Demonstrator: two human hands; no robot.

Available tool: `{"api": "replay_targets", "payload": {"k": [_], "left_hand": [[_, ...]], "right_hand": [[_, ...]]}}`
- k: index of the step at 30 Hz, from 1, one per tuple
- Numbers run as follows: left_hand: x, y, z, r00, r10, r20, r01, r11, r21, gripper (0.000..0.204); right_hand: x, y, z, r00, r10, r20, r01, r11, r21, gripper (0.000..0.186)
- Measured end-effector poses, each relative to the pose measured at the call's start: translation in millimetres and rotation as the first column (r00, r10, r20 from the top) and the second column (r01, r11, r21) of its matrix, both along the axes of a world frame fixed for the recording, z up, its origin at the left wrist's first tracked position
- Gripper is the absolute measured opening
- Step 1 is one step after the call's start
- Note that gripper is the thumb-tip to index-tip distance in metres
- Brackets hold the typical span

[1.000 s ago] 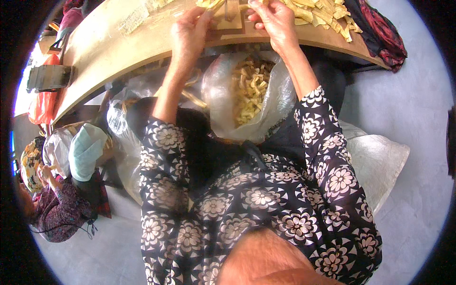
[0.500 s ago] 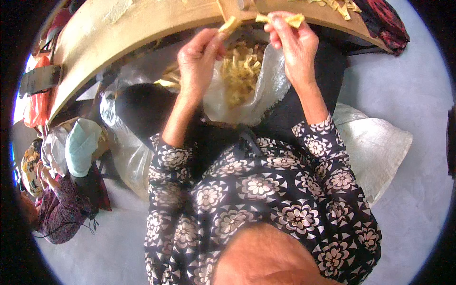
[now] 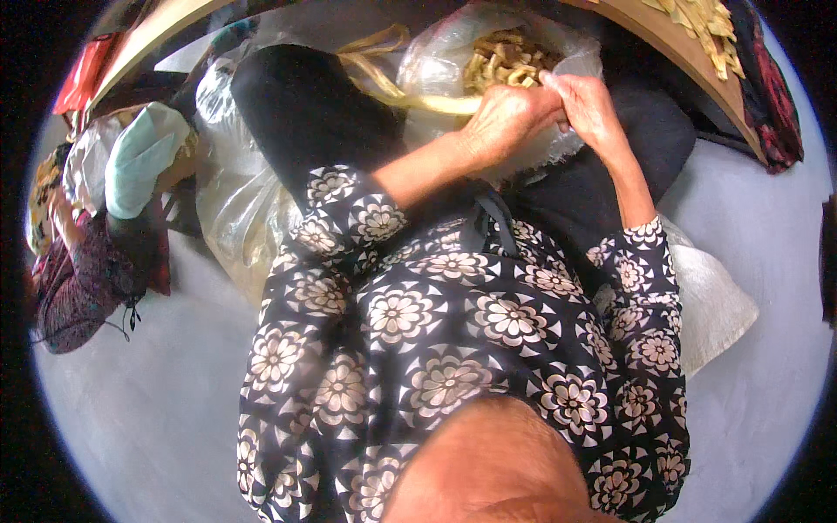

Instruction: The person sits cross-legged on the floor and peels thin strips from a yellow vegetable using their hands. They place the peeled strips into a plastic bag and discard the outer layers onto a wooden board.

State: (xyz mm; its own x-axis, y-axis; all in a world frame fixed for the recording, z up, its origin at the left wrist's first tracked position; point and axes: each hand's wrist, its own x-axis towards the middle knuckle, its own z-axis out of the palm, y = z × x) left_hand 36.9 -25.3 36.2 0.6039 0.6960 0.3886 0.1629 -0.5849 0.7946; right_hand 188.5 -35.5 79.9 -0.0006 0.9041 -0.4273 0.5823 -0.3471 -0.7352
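Two hands met at the mouth of the clear plastic bag [image 3: 488,61] resting on your lap. Your left hand [image 3: 506,122] was curled shut, its fingers closed on the near rim of the bag, knuckles turned up. Your right hand [image 3: 588,105] lay just beside it, touching it, with its fingers pinched on the same rim; whether it also held one of the pieces could not be told. Inside the bag sat a heap of pale yellow cut strips [image 3: 501,61], just far of both hands. A long pale strip [image 3: 384,65] trailed from the bag out to the left across your dark trouser leg [image 3: 296,105]. On the far right, the curved wooden counter [image 3: 697,65] carried more of the yellow pieces [image 3: 702,22], well apart from your hands. Left of your leg, a second clear bag [image 3: 231,183] slumped on the grey floor [image 3: 157,401], and farther left lay a pale green cloth [image 3: 139,157] and a dark knitted bundle [image 3: 83,288]. A white sack [image 3: 711,296] showed under your right elbow.
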Motion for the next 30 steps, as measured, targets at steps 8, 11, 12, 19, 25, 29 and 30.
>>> {"api": "replay_targets", "payload": {"k": [8,11,12,19,25,29,30], "left_hand": [[-40.8,-4.3,-15.6,0.967,0.093,-0.236,-0.059,0.988,0.144,0.017],[-38.9,2.8,-11.8,0.976,0.053,-0.212,-0.027,0.992,0.124,0.014],[-38.2,2.6,-10.2,0.983,0.018,-0.185,-0.009,0.999,0.048,0.014],[2.9,49.2,66.6,0.915,-0.385,0.117,0.402,0.865,-0.301,0.029],[28.6,69.8,90.8,0.909,-0.397,0.128,0.389,0.694,-0.606,0.029],[-10.6,55.8,57.8,0.899,-0.301,0.317,0.423,0.415,-0.805,0.029],[-20.5,56.9,34.6,0.848,-0.27,0.456,0.521,0.273,-0.809,0.029]], "right_hand": [[12.5,-10.2,-27.2,0.965,-0.202,-0.17,0.233,0.955,0.184,0.011],[43.7,-15.3,-19.7,0.97,-0.206,-0.132,0.229,0.954,0.195,0.011],[49.0,-18.9,-20.3,0.973,-0.179,-0.144,0.201,0.967,0.156,0.011],[52.4,-52.0,18.7,0.9,0.023,-0.435,-0.058,0.996,-0.067,0.021],[48.2,-31.6,70.7,0.606,0.143,-0.783,-0.006,0.985,0.175,0.055],[8.7,-2.0,50.3,0.814,0.154,-0.561,-0.021,0.971,0.236,0.033],[-6.1,3.0,33.4,0.761,0.184,-0.622,0.001,0.959,0.284,0.028]]}}
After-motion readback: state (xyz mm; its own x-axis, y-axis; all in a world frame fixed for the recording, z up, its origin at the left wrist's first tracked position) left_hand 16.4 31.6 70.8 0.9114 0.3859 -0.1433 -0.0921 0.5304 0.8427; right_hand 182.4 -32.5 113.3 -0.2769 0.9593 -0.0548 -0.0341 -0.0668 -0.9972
